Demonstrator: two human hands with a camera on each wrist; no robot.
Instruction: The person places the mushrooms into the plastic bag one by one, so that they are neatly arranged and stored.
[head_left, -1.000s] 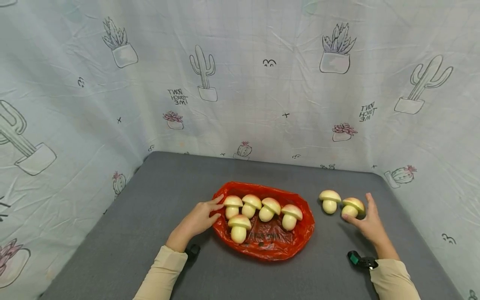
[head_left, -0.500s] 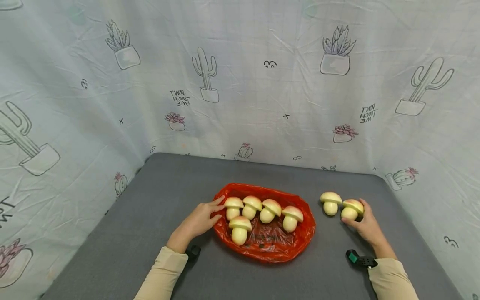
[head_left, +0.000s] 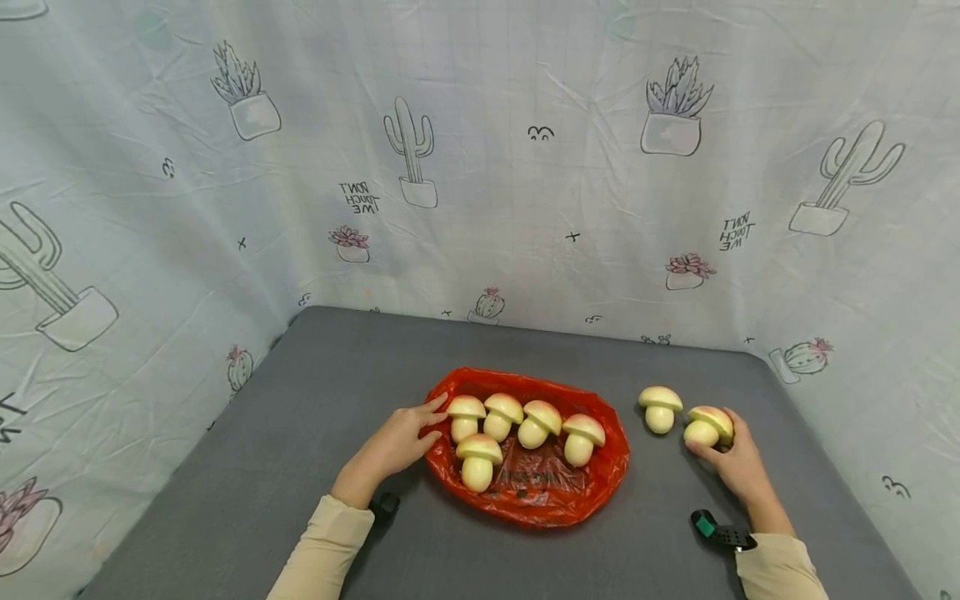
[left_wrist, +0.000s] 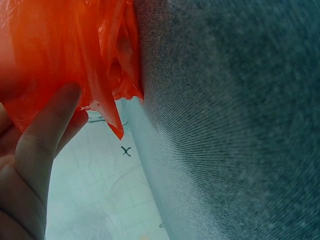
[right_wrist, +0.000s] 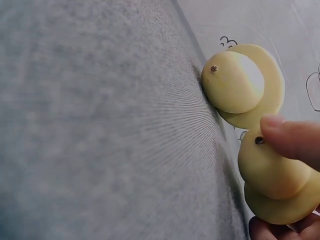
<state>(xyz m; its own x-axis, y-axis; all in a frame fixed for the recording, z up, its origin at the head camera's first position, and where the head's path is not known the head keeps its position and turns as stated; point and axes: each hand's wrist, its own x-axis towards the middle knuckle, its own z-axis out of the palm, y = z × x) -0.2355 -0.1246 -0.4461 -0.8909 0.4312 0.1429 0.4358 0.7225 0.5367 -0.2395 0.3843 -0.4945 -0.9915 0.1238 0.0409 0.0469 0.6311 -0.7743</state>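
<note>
In the head view, my right hand point(head_left: 742, 467) grips a pale yellow mushroom point(head_left: 703, 432) with a pink-tinged cap. The right wrist view shows its thumb on the stem of that mushroom point(right_wrist: 272, 165) and fingers curled under the cap. A second mushroom point(head_left: 660, 418) stands upright just left of it on the table. My left hand point(head_left: 401, 435) holds the left rim of a red plastic bag point(head_left: 540, 510), spread open like a bowl. In the left wrist view, fingers point(left_wrist: 47, 127) lie on both sides of the bag's thin wall point(left_wrist: 60, 45).
Several similar mushrooms point(head_left: 477, 471) sit inside the bag, most along its far side. Grey cloth covers the table point(head_left: 360, 358). A white curtain point(head_left: 480, 167) with cactus drawings hangs behind and at both sides.
My right hand has closed its fingers round the right-hand mushroom, which has tipped and shifted slightly toward me. The left hand stays at the bag's rim.
</note>
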